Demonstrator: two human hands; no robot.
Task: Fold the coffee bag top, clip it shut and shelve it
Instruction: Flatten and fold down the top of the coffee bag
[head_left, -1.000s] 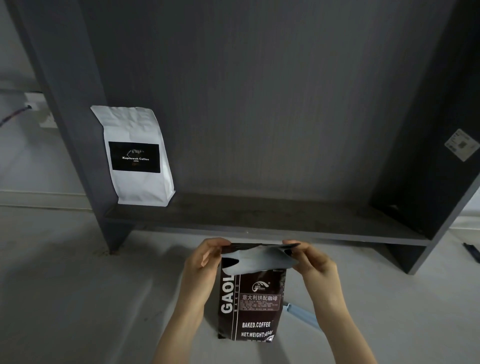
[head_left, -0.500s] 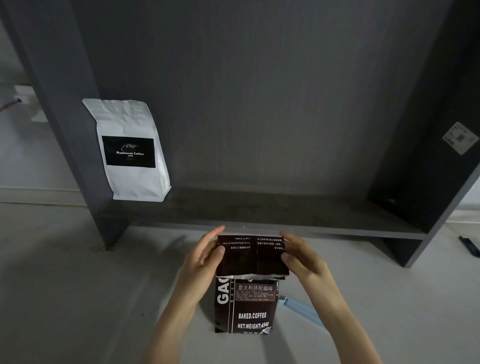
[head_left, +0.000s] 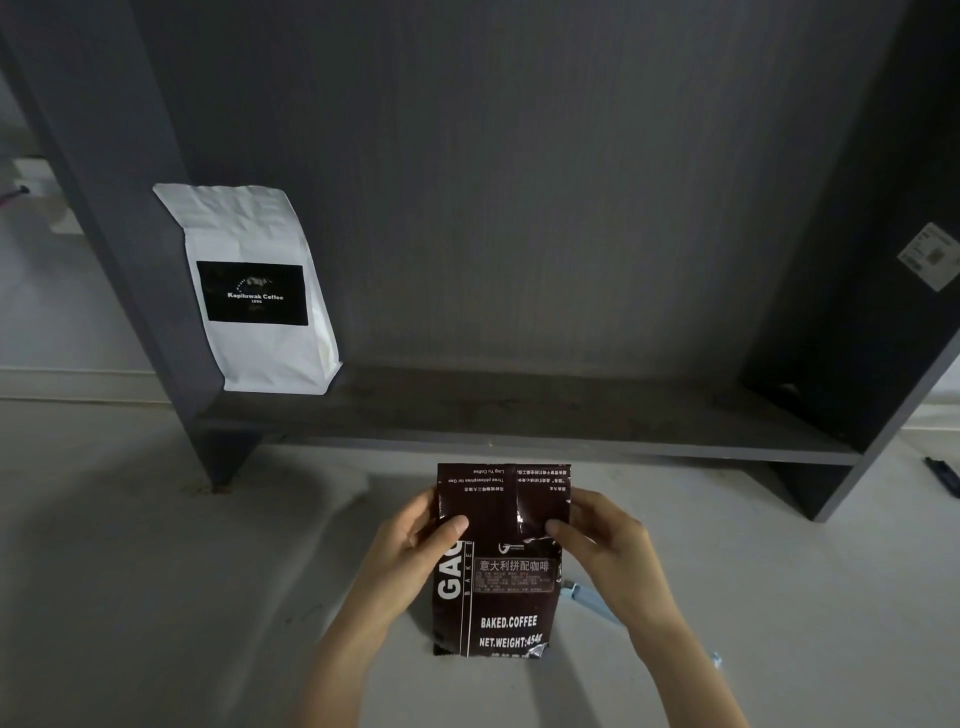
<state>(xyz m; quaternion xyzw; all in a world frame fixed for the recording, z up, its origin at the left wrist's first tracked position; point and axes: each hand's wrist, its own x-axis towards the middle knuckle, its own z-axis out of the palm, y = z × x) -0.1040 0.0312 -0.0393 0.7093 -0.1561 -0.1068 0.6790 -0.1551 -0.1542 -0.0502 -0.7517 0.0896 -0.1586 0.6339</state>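
A dark brown coffee bag (head_left: 498, 603) with white lettering stands on the pale floor in front of the shelf unit. Its top flap (head_left: 501, 499) is folded forward over the front, showing upside-down print. My left hand (head_left: 415, 545) pinches the flap's left edge, thumb on the front. My right hand (head_left: 597, 540) pinches the right edge the same way. A light blue clip (head_left: 589, 597) lies on the floor just right of the bag, partly hidden by my right forearm.
A dark grey shelf unit (head_left: 519, 415) stands behind the bag, its low board bare across the middle and right. A white coffee bag (head_left: 254, 291) with a black label leans at the board's left end. A small dark object (head_left: 943, 475) lies on the floor far right.
The bag's open top, showing its silver lining a second ago, has been folded forward and flattened. Both hands slid down to the flap's sides.
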